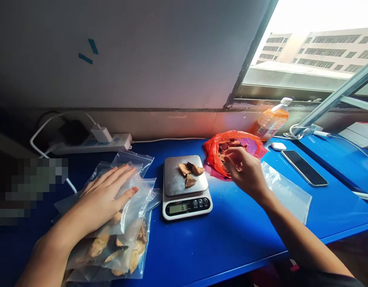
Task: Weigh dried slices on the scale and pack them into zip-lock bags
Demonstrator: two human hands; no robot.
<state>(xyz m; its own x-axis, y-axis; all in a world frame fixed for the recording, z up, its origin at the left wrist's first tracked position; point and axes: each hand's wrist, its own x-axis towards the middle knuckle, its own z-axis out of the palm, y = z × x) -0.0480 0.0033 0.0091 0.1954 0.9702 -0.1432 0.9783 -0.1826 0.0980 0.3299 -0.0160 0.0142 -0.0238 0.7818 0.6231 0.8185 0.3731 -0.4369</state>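
Observation:
My left hand (107, 191) lies flat and open on a pile of clear zip bags (126, 235) holding brown dried pieces. A small kitchen scale (186, 187) stands in the middle of the blue table (231, 239), with three brown dried pieces (190, 172) on its steel plate and a lit display. My right hand (245, 171) reaches into the open red plastic bag (215, 153) of dried pieces, fingers curled; what they hold is hidden. An empty clear zip bag (288, 193) lies under my right forearm.
A white power strip (94, 143) with a charger lies at the back left by the wall. An orange drink bottle (272, 119), a white mouse (278, 146) and a dark phone (305, 167) sit at the back right near the window.

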